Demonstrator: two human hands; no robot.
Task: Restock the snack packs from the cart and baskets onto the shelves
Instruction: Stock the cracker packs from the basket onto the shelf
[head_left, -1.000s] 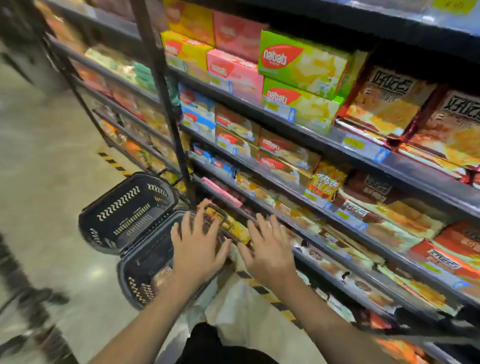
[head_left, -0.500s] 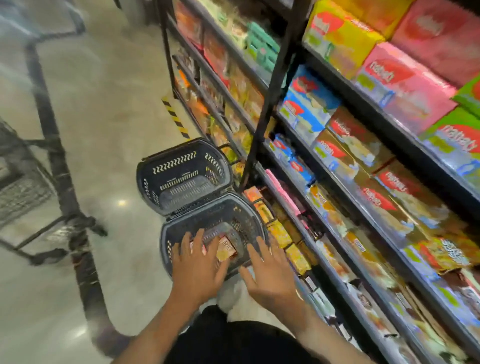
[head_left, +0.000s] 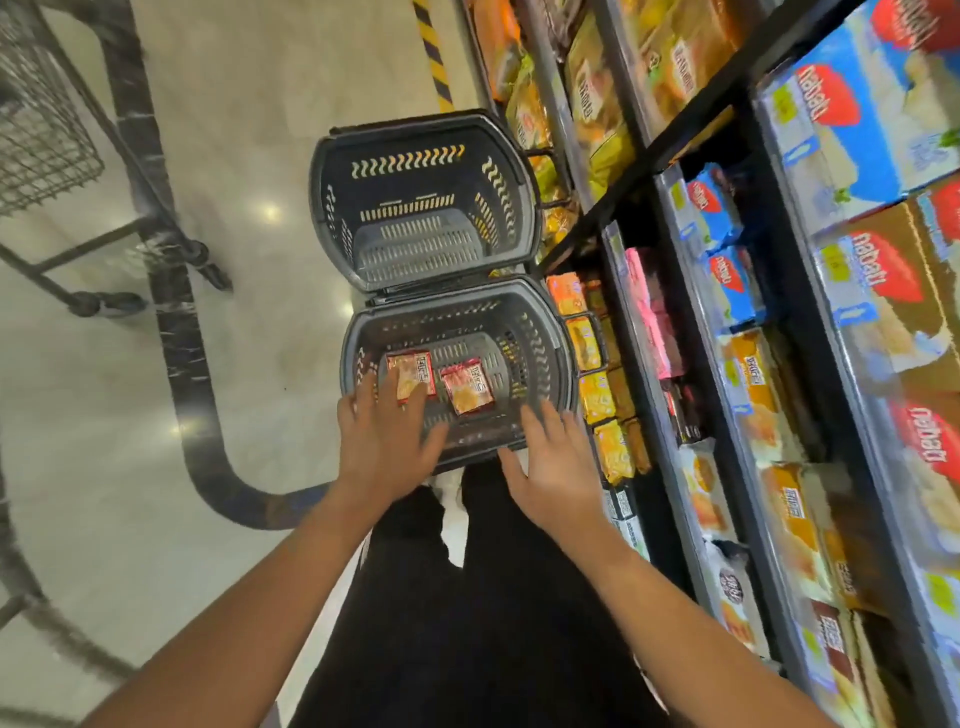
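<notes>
Two dark plastic baskets stand on the floor against the shelving. The near basket (head_left: 556, 338) holds two red snack packs, one on the left (head_left: 413, 370) and one on the right (head_left: 467, 388). The far basket (head_left: 332, 171) shows only its bare slotted floor. My left hand (head_left: 384, 441) reaches over the near rim with straight fingers, its fingertips at the left pack. My right hand (head_left: 553, 462) hovers open over the near right rim, holding nothing. Shelves (head_left: 691, 499) of snack packs and boxes run along the right.
A wire cart (head_left: 47, 130) with a black frame and castors stands at the left on the glossy floor. Yellow-black hazard tape (head_left: 434, 57) marks the floor ahead. My dark trousers fill the bottom centre. Orange packs (head_left: 597, 395) line the lowest shelf beside the baskets.
My view has tipped down from the shelves to the baskets. Both hands have come down over the near basket, the left now reaching the left pack.
</notes>
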